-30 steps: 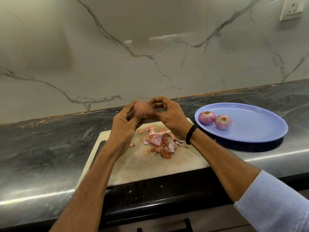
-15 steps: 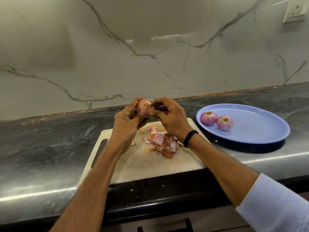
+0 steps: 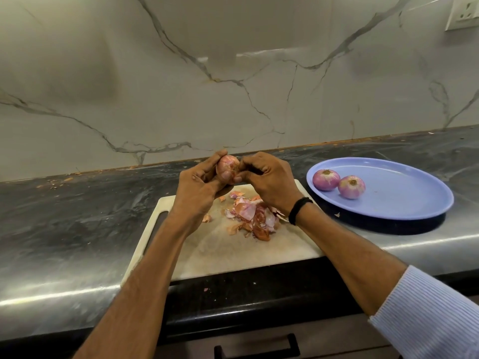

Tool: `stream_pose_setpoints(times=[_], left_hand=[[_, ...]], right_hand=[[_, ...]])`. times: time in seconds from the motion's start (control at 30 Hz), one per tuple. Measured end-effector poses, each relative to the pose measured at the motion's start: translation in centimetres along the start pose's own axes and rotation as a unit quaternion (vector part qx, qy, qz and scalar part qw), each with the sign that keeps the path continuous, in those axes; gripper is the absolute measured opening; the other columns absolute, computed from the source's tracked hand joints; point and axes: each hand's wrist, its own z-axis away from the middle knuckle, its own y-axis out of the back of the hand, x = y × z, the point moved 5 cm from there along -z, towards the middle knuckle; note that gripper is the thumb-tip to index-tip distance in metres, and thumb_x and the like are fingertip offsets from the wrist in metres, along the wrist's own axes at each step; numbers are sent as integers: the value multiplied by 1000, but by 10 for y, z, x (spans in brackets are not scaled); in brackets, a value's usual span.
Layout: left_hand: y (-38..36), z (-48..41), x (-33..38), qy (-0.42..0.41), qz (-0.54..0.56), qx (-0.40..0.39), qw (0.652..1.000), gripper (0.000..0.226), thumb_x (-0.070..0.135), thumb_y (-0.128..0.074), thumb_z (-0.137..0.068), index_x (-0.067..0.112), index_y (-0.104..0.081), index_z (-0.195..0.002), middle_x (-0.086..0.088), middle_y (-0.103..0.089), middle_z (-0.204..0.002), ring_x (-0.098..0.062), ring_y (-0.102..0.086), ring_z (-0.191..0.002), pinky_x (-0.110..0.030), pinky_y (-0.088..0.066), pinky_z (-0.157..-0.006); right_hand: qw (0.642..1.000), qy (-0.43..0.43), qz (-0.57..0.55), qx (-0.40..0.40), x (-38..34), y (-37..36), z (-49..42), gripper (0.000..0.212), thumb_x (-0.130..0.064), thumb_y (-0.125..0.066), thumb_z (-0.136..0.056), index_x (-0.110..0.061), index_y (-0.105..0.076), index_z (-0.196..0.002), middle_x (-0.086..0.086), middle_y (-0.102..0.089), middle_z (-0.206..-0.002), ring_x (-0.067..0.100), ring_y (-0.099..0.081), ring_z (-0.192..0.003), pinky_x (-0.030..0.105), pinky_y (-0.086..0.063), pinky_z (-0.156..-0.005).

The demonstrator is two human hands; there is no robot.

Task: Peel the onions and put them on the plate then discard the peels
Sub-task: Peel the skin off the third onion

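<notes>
My left hand (image 3: 198,189) grips a small pinkish onion (image 3: 227,169) above the far edge of the white cutting board (image 3: 223,252). My right hand (image 3: 268,181) pinches at the onion's right side with curled fingers. A heap of onion peels (image 3: 252,216) lies on the board under my hands. To the right, a blue plate (image 3: 404,193) holds two peeled onions, one (image 3: 325,179) beside the other (image 3: 351,187), near its left rim.
The dark stone counter (image 3: 77,224) runs along a marble-look wall, with crumbs at the back left. A wall socket (image 3: 464,11) sits at the top right. A drawer handle (image 3: 256,345) shows below the counter's front edge. Small peel bits lie near the plate.
The onion has turned in my hands, showing more of its pink side, and my right fingers have shifted on it. Both hands stay above the board.
</notes>
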Motion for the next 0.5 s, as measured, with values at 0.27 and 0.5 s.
stream_pose_setpoints(times=[0.27,0.5], left_hand=[[0,-2,2,19,67,18,997,46,-3,-61,-91,11,-61,-135,-2,-73,-118,-24,-70,-111,-37,-59,-91],[-2,-3,1,17,74,21,997,49,-3,-63,-90,11,-59,-137,-7,-68,-127,-22,-69,-113,-37,-59,-93]], right_hand=[[997,-56,-43,-3,2,-2,-3,15,-21,-77,-82,-12,-71,-92,-2,-69,-86,10,-64,-79,23,-56,-71],[997,-28,-41,52,-2,5,-4,11,-9,-72,-85,-9,-72,-95,2,-70,-92,8,-63,-86,13,-51,-78]])
